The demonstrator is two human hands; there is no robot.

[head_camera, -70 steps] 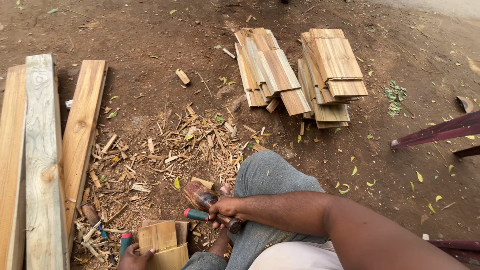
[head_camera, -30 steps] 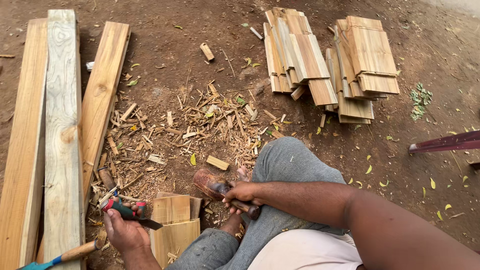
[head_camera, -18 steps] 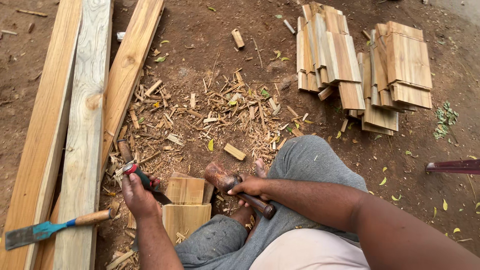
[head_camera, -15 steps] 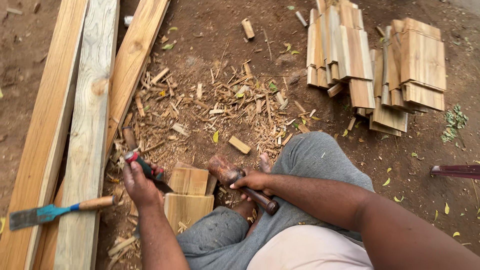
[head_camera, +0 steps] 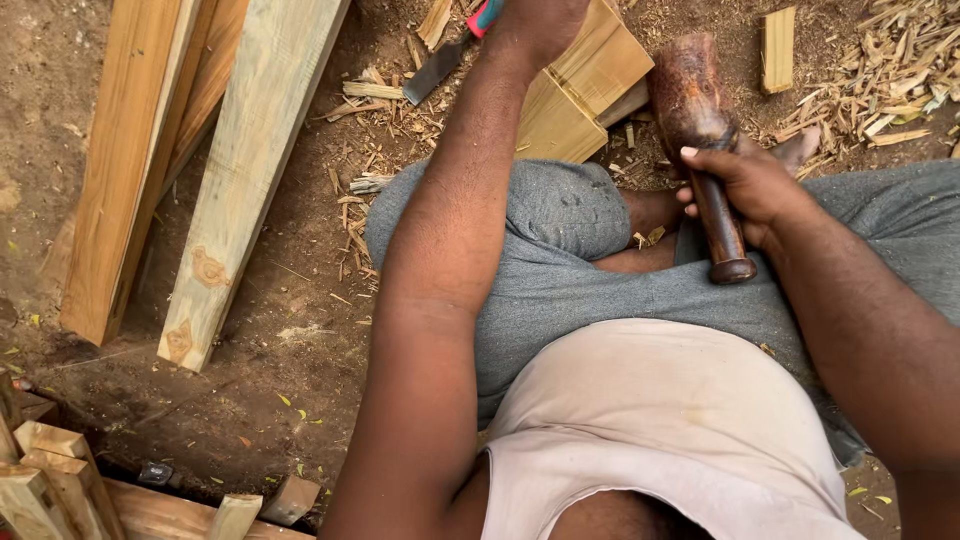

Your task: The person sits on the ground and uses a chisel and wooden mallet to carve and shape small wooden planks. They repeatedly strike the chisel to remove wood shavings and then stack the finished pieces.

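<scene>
I sit on the dirt with my knees apart. At the top edge my left hand (head_camera: 535, 25) grips a chisel (head_camera: 435, 70) with a red and teal handle; its flat dark blade points left and down over the chips. A pale split wooden block (head_camera: 590, 85) stands between my legs, just right of that hand. My right hand (head_camera: 750, 185) is wrapped around the handle of a dark brown wooden mallet (head_camera: 690, 95), head up and close to the block's right side.
Long planks (head_camera: 250, 170) lie slanted on the ground at the left. Wood chips (head_camera: 890, 80) and a small offcut (head_camera: 778, 35) are scattered at the top right. More timber pieces (head_camera: 60, 480) sit at the bottom left corner.
The view has tipped sharply down toward my lap. My left hand picked up the chisel from beside the block and still holds it; the mallet stays in my right hand.
</scene>
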